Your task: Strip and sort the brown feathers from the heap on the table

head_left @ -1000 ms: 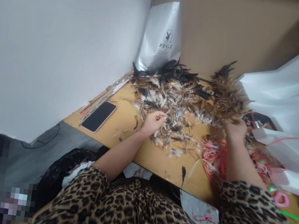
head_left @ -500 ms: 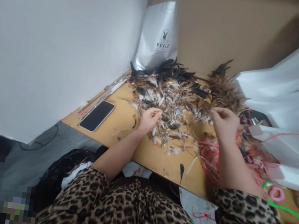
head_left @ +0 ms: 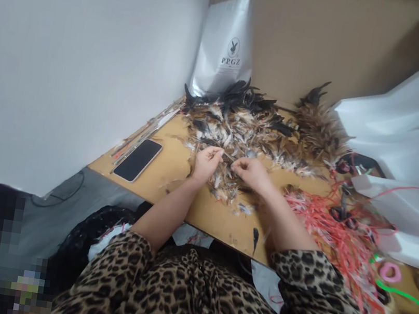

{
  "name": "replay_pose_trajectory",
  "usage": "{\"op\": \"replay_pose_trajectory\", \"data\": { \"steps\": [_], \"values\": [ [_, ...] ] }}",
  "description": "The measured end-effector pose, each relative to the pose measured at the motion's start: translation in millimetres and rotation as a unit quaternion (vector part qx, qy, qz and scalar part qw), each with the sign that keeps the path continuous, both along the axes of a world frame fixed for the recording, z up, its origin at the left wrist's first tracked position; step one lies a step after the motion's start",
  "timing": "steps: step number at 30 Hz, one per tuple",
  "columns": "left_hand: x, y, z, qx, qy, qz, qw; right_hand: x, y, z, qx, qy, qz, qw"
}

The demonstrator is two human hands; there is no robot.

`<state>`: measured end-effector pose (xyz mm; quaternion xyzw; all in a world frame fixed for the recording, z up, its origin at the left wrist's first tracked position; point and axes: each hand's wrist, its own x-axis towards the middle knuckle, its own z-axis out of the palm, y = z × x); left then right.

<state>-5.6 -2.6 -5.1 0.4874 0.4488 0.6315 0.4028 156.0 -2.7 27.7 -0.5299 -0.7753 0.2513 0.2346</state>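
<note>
One heap of loose feathers (head_left: pixel 234 124), mixed white, brown and black, lies spread over the middle of the bench (head_left: pixel 172 143), the longest black plumes along its far edge. Both hands are at the near part of the heap, close to each other but apart. The left hand (head_left: pixel 206 164) has its thumb and index fingertips brought together above the feathers; a thin streak shows near the tips, and whether they grasp a feather cannot be told. The right hand (head_left: pixel 252 174) has its fingers curled with the tips close together; whether anything is between them cannot be told.

A brown feather bundle (head_left: pixel 322 129) with a dark tip lies at the far right of the heap. A single black feather (head_left: pixel 255 237) lies near the front edge, left of the right forearm. A tangle of red strands (head_left: pixel 339 234) covers the right side, with a pink ring (head_left: pixel 391 272) and a green strip (head_left: pixel 405 296) just beside it.

On the left lies a phone (head_left: pixel 138 159), screen up and dark. Behind the heap stands a silver bag (head_left: pixel 228 34) printed "PPGZ". White moulded material (head_left: pixel 407 123) occupies the far right. A black plastic bag (head_left: pixel 91 234) sits below the bench, left of the person.
</note>
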Motion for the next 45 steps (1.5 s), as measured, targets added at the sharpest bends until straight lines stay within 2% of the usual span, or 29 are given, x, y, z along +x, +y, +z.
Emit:
{"op": "replay_pose_trajectory", "data": {
  "steps": [4,8,11,14,17,20,22,26,30,33,36,45],
  "values": [
    [-0.2,0.9,0.5,0.005,0.003,0.001,1.000,-14.6,-18.7,12.0,-0.001,-0.073,0.050,0.996],
    [-0.6,3.3,-2.7,0.007,0.006,-0.001,1.000,-36.8,-39.7,22.7,0.015,-0.247,0.045,0.968],
    [-0.9,4.3,-4.6,0.009,0.011,-0.004,1.000,-52.7,-45.8,19.9,0.017,-0.336,0.037,0.941],
    [-0.5,3.6,-4.1,0.009,0.012,-0.002,1.000,-56.3,-43.7,14.3,0.000,-0.357,0.029,0.934],
    [0.7,1.6,-1.6,0.001,0.006,-0.003,1.000,-44.0,-37.0,12.4,-0.030,-0.296,0.023,0.954],
    [1.9,-0.4,1.1,-0.010,-0.008,-0.008,1.000,-24.2,-28.5,13.2,-0.061,-0.148,0.039,0.986],
    [2.2,-1.2,2.7,-0.013,-0.019,-0.011,1.000,-13.4,-22.8,13.9,-0.090,-0.032,0.034,0.995],
    [0.8,-1.0,5.3,-0.031,-0.049,-0.020,0.998,-6.2,-13.8,12.6,-0.102,0.165,-0.028,0.981],
    [-1.2,0.0,5.0,-0.064,-0.066,-0.062,0.994,-10.6,-8.1,4.4,-0.028,0.290,-0.098,0.952],
    [-1.0,-0.3,3.9,-0.086,-0.053,-0.118,0.988,-14.5,-6.1,-4.2,0.005,0.329,-0.132,0.935],
    [0.0,-0.8,3.7,-0.092,-0.039,-0.152,0.983,-18.6,-6.3,-10.9,0.014,0.334,-0.134,0.933],
    [-2.8,0.9,3.5,-0.091,-0.043,-0.154,0.983,-26.3,-11.5,-21.9,0.074,0.267,-0.103,0.955]
  ]
}}
